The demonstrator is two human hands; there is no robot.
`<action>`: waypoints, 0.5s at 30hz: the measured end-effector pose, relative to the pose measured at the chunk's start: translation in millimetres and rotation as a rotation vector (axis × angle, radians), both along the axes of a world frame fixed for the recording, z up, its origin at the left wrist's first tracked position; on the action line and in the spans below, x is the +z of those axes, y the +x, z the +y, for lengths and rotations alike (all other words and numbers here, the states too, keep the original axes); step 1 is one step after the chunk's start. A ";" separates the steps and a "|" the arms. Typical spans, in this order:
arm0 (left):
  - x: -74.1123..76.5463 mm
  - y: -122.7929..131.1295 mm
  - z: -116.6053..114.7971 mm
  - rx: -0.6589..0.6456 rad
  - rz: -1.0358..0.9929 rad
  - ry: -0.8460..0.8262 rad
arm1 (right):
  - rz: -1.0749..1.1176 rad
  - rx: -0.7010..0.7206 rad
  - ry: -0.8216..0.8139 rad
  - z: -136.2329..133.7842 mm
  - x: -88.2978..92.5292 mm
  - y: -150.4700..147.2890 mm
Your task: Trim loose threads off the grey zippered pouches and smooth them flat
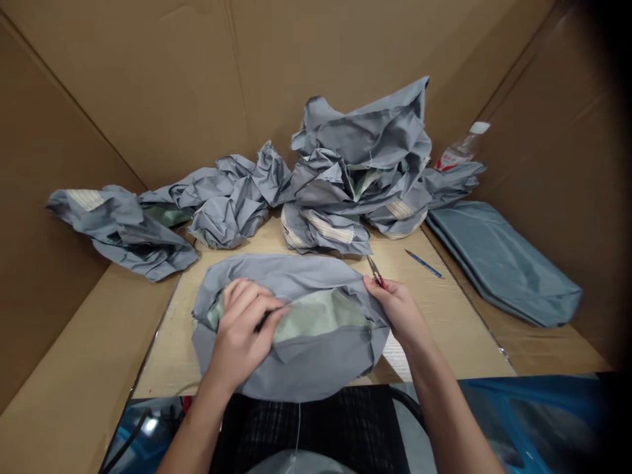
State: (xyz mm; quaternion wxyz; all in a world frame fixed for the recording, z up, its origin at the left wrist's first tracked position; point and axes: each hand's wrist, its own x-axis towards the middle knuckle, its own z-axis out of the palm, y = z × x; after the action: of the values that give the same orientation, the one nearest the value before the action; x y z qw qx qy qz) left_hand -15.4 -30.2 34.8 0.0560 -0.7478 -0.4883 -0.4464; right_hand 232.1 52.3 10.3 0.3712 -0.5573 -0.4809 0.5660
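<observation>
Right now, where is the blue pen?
In the head view the blue pen lies on the wooden board, right of the right hand holding thread snips, between the crumpled grey fabric pile and the flat folded stack.

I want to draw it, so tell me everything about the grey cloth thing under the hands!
The grey fabric cover is a rounded, soft, wrinkled piece, lying flat on the wooden board, its near edge hanging over. A slit across the middle shows pale green lining. The left hand rests on it, pinching the slit's edge; the right hand, holding thread snips, grips its right edge.
</observation>
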 end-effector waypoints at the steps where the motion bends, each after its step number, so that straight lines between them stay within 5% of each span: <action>1: 1.6 0.5 -3.5 -0.008 -0.005 0.033 | 0.012 0.009 -0.029 0.8 -1.4 -0.4; 8: 8.7 3.7 -13.3 -0.002 -0.014 0.050 | -0.025 0.032 -0.072 3.5 -5.4 5.1; 13: 6.6 2.8 -18.9 -0.021 -0.024 0.062 | -0.172 -0.165 0.219 -20.6 25.2 9.1; 15: 6.4 2.7 -20.7 -0.027 -0.033 0.058 | -0.228 -0.135 0.371 -37.8 40.9 4.4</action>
State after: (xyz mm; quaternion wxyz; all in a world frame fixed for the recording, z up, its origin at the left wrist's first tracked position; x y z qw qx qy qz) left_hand -12.7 -50.9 41.2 0.0635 -0.7450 -0.4658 -0.4732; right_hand 236.5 14.5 51.1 0.4476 -0.5708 -0.5771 0.3753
